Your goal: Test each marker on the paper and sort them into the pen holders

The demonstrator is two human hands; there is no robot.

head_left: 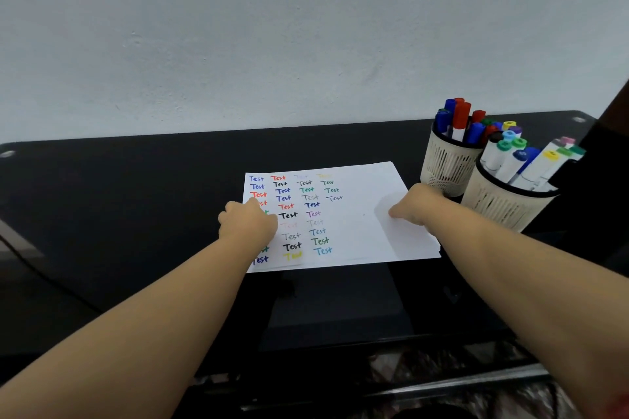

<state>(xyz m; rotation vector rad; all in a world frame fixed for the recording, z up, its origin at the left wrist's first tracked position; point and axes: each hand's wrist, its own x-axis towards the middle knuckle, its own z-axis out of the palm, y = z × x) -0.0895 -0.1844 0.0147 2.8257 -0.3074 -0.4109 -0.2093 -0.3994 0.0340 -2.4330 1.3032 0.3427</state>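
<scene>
Two hands, left hand (pixel 246 223) and right hand (pixel 417 206), rest curled on one paper (pixel 357 214) lying lengthwise across the table (pixel 136 214); fingers hold nothing. Markers (pixel 459 117) stand caps-up in two holders (pixel 449 163) at right.

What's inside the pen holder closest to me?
The nearer pen holder holds white markers with green, blue and yellow caps sticking out of the top. Their lower ends are hidden by its wall, so the bottom can't be seen.

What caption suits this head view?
Both hands rest on the paper of "Test" scribbles, markers sorted in holders.
</scene>
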